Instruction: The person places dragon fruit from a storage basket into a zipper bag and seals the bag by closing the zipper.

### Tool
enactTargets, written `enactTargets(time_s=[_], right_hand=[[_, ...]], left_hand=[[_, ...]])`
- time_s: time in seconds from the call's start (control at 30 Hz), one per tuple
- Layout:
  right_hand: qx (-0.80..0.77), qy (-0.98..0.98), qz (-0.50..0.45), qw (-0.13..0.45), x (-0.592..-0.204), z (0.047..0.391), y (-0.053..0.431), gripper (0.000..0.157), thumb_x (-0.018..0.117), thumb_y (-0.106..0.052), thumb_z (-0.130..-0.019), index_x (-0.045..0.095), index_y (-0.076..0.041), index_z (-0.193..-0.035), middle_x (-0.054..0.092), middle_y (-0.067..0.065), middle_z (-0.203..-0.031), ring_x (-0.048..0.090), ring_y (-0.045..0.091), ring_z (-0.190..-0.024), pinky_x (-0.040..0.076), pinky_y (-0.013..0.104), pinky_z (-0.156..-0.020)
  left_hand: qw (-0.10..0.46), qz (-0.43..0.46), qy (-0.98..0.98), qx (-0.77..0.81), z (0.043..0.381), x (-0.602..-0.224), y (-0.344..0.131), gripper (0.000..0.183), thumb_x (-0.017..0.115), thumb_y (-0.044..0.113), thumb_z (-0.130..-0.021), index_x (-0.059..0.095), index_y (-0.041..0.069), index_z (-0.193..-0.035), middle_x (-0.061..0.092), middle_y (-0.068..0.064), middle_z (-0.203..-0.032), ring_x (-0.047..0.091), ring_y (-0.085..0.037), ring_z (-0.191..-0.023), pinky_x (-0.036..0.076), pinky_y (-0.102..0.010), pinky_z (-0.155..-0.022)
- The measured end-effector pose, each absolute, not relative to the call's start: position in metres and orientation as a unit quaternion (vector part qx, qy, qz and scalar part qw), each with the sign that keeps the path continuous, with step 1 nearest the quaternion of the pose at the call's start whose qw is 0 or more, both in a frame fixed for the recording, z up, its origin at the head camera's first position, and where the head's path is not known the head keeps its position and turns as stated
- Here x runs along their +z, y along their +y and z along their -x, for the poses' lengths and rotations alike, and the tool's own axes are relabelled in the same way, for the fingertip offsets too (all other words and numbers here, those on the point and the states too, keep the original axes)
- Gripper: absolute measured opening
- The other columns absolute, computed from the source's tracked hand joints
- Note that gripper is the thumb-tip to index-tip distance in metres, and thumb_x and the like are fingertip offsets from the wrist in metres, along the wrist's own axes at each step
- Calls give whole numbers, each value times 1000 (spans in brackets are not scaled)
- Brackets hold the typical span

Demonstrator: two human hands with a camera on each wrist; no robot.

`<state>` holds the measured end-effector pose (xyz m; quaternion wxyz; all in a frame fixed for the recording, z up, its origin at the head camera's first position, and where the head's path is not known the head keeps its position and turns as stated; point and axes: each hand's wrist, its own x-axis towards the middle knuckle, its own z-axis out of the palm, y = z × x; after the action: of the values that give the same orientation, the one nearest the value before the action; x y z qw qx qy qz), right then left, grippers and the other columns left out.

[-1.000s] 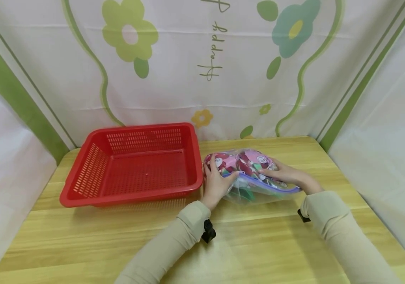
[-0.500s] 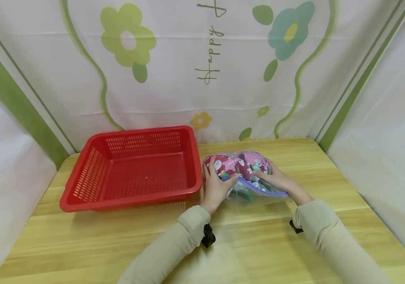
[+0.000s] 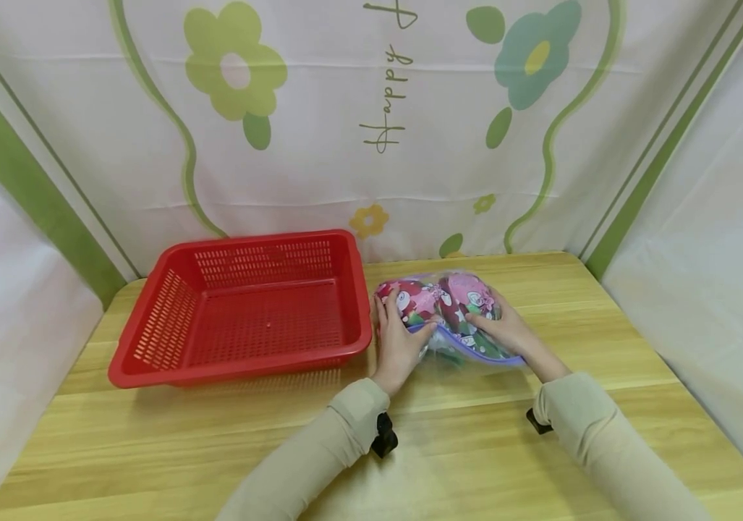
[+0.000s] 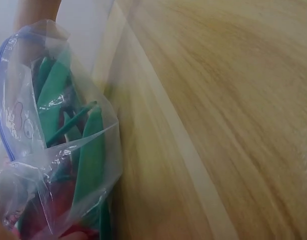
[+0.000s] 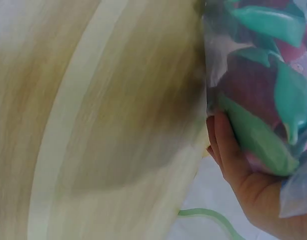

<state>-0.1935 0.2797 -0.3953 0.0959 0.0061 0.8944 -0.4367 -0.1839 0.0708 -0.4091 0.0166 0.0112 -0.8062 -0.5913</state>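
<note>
A clear plastic zip bag [image 3: 456, 307] with a purple-blue zip strip [image 3: 475, 352] lies between my two hands, just right of the red basket. Through its film show pink and dark red printed contents and green leaf-shaped pieces [image 4: 91, 155]; their exact kind is not plain. My left hand [image 3: 399, 347] grips the bag's left end, thumb over the zip strip. On the opposite end, my right hand [image 3: 514, 329] holds the bag with the thumb on its upper face. Its fingers [image 5: 228, 150] press along the bag's outer side in the right wrist view.
A red perforated plastic basket [image 3: 241, 367] stands left of the bag, its rim close to my left hand. The wooden table [image 3: 462, 449] ends at a white flower-printed cloth [image 3: 319, 166] at the back. White cloth also hangs on both sides.
My right hand has moved left, and the bag's right end with its zip strip has drawn in the same way. My left hand keeps its grip. The head view has shifted slightly.
</note>
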Motion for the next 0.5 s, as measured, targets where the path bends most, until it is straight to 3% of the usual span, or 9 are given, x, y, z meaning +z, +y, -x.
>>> enactTargets(time_s=[0.2,0.5], right_hand=[[-436,896,-46,66,-393,198,288,92,59,-39,-90,1,-7,-154,19,35,-151,32,51,-133,33,59,-108],[-445,889,-108,20,-392,204,300,96,63,-57,-83,7,-25,-155,18,30,-155,29,51,-136,30,61,-108]], left_hand=[[15,5,-787,-617,193,-413,76,85,76,18,-81,26,25,-150,6,-16,-162,19,-39,-146,28,-54,-114],[3,65,-765,-641,211,-414,82,83,71,8,-84,25,22,-152,1,-18,-161,15,-42,-146,26,-53,-115]])
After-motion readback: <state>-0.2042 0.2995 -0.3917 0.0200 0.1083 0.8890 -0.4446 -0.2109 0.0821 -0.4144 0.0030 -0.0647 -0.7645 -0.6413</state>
